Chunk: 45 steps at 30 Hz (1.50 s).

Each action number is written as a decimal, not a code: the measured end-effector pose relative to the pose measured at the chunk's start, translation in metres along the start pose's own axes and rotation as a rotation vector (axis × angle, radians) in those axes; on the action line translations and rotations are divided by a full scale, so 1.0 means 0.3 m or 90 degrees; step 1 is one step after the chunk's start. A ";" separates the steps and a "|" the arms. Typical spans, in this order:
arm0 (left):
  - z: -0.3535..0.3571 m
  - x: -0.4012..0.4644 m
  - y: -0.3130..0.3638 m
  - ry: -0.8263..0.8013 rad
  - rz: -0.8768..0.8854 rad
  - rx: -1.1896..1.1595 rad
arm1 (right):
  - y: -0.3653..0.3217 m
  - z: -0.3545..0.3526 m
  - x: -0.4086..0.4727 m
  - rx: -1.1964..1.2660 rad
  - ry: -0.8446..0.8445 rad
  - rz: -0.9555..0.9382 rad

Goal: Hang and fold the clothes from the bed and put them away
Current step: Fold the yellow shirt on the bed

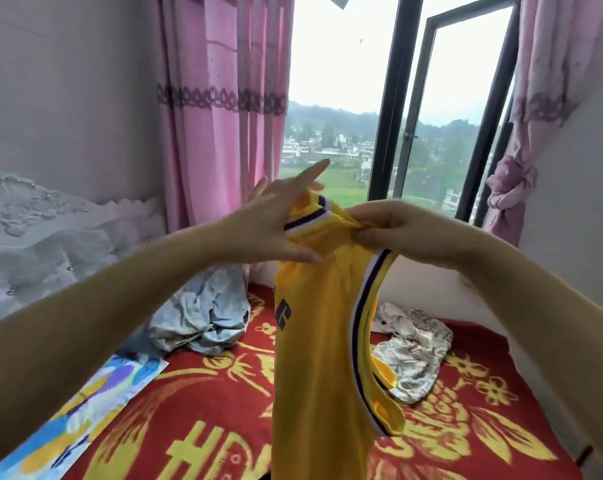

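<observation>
A bed (pixel 196 403) is covered by a red blanket with yellow flowers. A crumpled light blue cloth (pixel 203 317) is laid on it near the wall. A crumpled white patterned cloth (pixel 414 351) is laid further right, well apart. A bright blue and yellow sheet (pixel 81 414) is spread at the left edge.

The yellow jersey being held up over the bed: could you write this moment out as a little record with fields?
Item held: yellow jersey, purple and white trim, hanging down
Right hand: pinches the jersey's shoulder
Left hand: fingers straight, against the jersey's top edge
Still on the bed: light blue garment; patterned cream garment
Bed cover: red blanket with yellow flowers
Behind: pink curtain, open window
</observation>
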<state>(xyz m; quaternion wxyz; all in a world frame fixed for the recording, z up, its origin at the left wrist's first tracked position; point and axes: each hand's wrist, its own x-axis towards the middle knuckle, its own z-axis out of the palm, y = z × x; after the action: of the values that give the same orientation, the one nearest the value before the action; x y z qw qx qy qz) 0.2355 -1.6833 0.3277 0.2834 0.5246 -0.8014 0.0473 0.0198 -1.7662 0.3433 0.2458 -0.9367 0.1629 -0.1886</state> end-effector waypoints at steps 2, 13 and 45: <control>-0.039 -0.012 -0.054 -0.131 -0.126 -0.132 | -0.005 -0.006 0.030 0.027 -0.044 -0.039; -0.195 -0.160 -0.442 -0.113 -0.274 -0.170 | 0.117 0.249 0.386 -0.012 -0.036 0.049; 0.683 -1.284 -0.737 -0.289 -0.136 0.103 | 0.551 1.674 0.301 -0.116 -0.269 -0.018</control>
<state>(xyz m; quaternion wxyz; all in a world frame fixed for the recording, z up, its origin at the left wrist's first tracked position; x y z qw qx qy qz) 0.4558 -1.5447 -0.0864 0.0572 0.6246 -0.7779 -0.0379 0.2816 -1.7384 -0.1241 0.1860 -0.9760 0.1108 0.0234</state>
